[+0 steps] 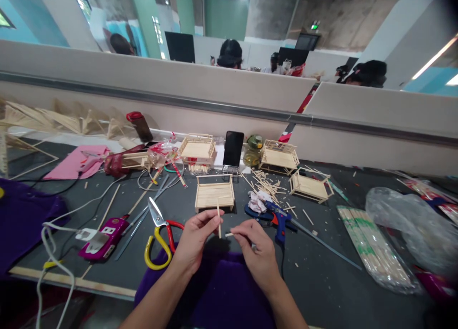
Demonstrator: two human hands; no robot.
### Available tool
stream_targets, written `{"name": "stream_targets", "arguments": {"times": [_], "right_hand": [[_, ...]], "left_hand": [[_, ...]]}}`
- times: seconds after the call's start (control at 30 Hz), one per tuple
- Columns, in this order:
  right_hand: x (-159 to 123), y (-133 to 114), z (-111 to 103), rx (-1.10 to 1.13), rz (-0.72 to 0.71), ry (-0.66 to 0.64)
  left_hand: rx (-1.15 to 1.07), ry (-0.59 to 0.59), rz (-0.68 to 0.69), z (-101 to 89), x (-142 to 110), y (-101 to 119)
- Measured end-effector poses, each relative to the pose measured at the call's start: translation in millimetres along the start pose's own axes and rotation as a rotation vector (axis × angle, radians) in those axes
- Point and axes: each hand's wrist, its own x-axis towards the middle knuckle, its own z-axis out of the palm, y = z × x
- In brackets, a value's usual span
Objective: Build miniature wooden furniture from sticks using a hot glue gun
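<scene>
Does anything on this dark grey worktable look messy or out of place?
Yes: short pale wooden sticks lie scattered in a loose heap behind the crumpled white paper wad, pointing every which way.

On the table, a power strip lies near the front edge with scissors to its right, a phone stands near the back edge behind a stick model and left of a bottle, and a glue gun lies between that model and packaged sticks beside a plastic bag.
</scene>
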Motion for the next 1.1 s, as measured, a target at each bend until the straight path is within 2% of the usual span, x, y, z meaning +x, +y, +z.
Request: {"name": "stream_targets", "arguments": {"times": [0.27, 1.1], "right_hand": [[-1.0, 6.3, -3.2, -0.017, -0.019, -0.005], [-1.8, 4.3, -4.9, -0.079, -0.034, -0.056]], "left_hand": [[0.007, -0.034, -0.002, 1.3, 0.0, 0.2], [-0.003, -0.067, -0.022, 1.8, 4.1, -6.1]]}}
